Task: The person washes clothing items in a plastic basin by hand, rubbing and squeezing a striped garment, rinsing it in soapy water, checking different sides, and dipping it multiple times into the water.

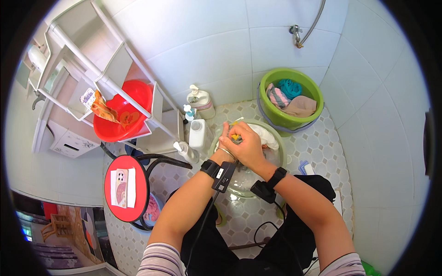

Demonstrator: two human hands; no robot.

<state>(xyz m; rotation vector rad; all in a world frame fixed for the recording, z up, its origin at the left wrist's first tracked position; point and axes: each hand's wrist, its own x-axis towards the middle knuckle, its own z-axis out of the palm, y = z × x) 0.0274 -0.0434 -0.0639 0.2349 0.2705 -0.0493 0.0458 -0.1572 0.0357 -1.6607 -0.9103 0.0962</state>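
My left hand (224,143) and my right hand (247,143) meet over a pale green basin (282,151) on the tiled floor. Between them is a bunched grey and yellow cloth (236,137), with the right fingers closed around it. The left hand stands edge-up beside it, partly hidden by the right. White cloth (264,135) lies at the basin's far side, in cloudy water (241,179). A bangle circles my left wrist, and both wrists wear black straps with small devices.
A green bucket (293,120) of clothes stands beyond the basin. White bottles (197,134) are at its left, near a rack (110,84) with a red bowl (140,93). A red stool (140,189) bears a phone (121,186). A soap bar (309,169) lies right.
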